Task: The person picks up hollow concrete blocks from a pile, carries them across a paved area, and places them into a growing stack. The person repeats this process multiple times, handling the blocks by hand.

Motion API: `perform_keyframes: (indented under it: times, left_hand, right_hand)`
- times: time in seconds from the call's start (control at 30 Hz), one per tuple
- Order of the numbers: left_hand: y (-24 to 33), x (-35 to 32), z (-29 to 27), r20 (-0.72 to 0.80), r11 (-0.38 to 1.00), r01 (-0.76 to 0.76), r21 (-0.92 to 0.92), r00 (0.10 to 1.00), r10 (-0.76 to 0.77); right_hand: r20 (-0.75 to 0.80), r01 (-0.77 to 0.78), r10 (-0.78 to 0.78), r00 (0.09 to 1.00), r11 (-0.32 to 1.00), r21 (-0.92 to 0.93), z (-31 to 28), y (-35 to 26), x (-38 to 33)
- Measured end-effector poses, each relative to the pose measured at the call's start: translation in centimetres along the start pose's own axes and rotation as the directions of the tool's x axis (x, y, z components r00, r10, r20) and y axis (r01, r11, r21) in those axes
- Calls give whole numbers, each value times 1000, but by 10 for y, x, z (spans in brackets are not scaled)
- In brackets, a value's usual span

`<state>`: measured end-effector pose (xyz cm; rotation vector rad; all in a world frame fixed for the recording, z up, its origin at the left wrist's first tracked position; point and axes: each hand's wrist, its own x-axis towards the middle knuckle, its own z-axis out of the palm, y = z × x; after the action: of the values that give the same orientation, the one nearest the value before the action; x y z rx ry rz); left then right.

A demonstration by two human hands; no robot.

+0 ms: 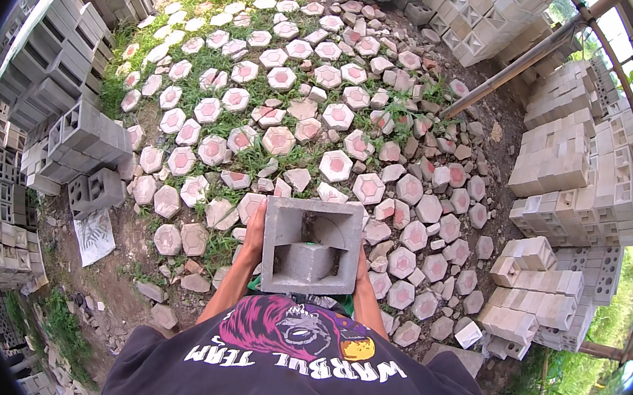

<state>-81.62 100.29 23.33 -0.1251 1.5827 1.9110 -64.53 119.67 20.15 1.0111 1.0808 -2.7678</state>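
Note:
I hold a grey concrete vent block (306,262) upright in front of my chest. It is square, with a thick rim and curved webs around hollow openings. My left hand (255,231) presses against the block's left side, its fingers partly hidden behind the edge. On the opposite side my right hand (362,268) grips the block, mostly covered by it. Beyond the block lie hexagonal paving stones (335,165) with pinkish centres, set in grass and dirt.
Stacked concrete blocks (61,55) rise on the left, with a white sheet (95,237) on the ground beside them. More block stacks (555,165) line the right. A slanting pole (515,68) stands at the upper right. Broken stones (196,283) lie scattered near me.

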Motion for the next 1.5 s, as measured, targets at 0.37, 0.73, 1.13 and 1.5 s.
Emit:
perform_keyframes:
  times: [0.37, 0.73, 1.13, 1.5]
  left_hand:
    - [94, 141, 59, -49, 998, 26, -60, 998, -29]
    - [186, 253, 99, -25, 998, 38, -44, 999, -39]
    - [286, 452, 95, 102, 988, -24, 151, 995, 9]
    - [327, 595, 119, 204, 979, 6, 205, 978, -49]
  right_hand:
    - [-2, -74, 74, 997, 995, -64, 33, -160, 127]
    - [-20, 7, -8, 1000, 998, -60, 74, -248, 230]
    - [-32, 92, -92, 995, 996, 1, 118, -304, 402]
    - [-185, 289, -264, 947, 949, 129, 149, -353, 496]
